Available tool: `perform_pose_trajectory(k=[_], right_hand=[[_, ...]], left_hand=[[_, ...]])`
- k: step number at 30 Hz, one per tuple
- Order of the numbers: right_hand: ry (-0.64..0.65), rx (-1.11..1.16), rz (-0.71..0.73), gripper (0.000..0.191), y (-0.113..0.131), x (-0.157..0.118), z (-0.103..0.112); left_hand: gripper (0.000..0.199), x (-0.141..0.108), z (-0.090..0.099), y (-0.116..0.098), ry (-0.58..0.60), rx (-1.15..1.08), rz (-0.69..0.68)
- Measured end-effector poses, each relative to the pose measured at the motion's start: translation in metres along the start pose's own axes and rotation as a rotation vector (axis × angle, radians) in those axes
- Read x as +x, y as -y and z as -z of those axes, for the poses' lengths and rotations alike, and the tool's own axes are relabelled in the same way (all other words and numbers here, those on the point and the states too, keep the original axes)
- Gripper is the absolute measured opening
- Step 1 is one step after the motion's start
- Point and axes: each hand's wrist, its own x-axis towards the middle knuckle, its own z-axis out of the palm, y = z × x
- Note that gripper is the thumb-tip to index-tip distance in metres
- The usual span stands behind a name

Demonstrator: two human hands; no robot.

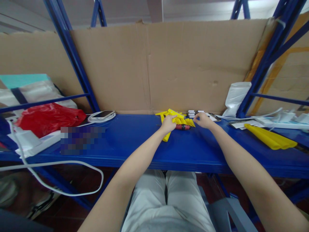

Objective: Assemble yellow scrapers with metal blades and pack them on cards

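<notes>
In the head view, my left hand point(168, 124) is closed around a yellow plastic piece point(166, 137) whose lower end sticks out under the palm. More yellow parts point(175, 112) lie in a small heap around and behind its fingers. A screwdriver with a red and black handle point(182, 127) lies on the blue table just right of that hand. My right hand point(202, 120) hovers at the right end of the heap, beside a row of yellow pieces point(190, 122). Its fingers are pinched together, and whatever may be between them is too small to make out.
Small white-and-black items point(192, 113) lie behind the heap. Yellow cone-like pieces point(270, 137) and a white power strip point(275, 121) are on the right. A phone point(106, 114) on a coiled white cable and a red plastic bag point(50, 117) lie left. Cardboard point(169, 67) walls the back.
</notes>
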Motion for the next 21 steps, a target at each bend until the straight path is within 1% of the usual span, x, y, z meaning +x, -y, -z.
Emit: perform_pose_trajectory(k=[2, 3, 5, 7, 10, 14, 21], right_hand=[[-0.120, 0.179, 0.029, 0.009, 0.009, 0.000, 0.002], [-0.158, 0.269, 0.039, 0.009, 0.015, 0.000, 0.002], [-0.197, 0.417, 0.061, 0.011, 0.025, -0.001, 0.001], [-0.208, 0.498, 0.080, 0.012, 0.034, -0.002, -0.002], [-0.225, 0.544, 0.079, 0.013, 0.040, -0.001, -0.007], [-0.237, 0.570, 0.051, 0.017, 0.041, -0.002, -0.010], [-0.210, 0.554, 0.005, 0.016, 0.046, -0.005, -0.005]], left_hand=[[0.055, 0.001, -0.001, 0.002, -0.009, 0.026, -0.042], [0.055, 0.002, -0.002, 0.003, -0.010, 0.033, -0.062], [0.056, 0.002, -0.004, 0.003, -0.004, 0.047, -0.098], [0.056, 0.002, -0.005, 0.003, 0.001, 0.073, -0.124], [0.055, 0.000, -0.008, 0.001, -0.004, 0.119, -0.156], [0.056, -0.004, -0.010, -0.004, 0.000, 0.148, -0.197], [0.056, -0.007, -0.011, -0.007, 0.014, 0.159, -0.248]])
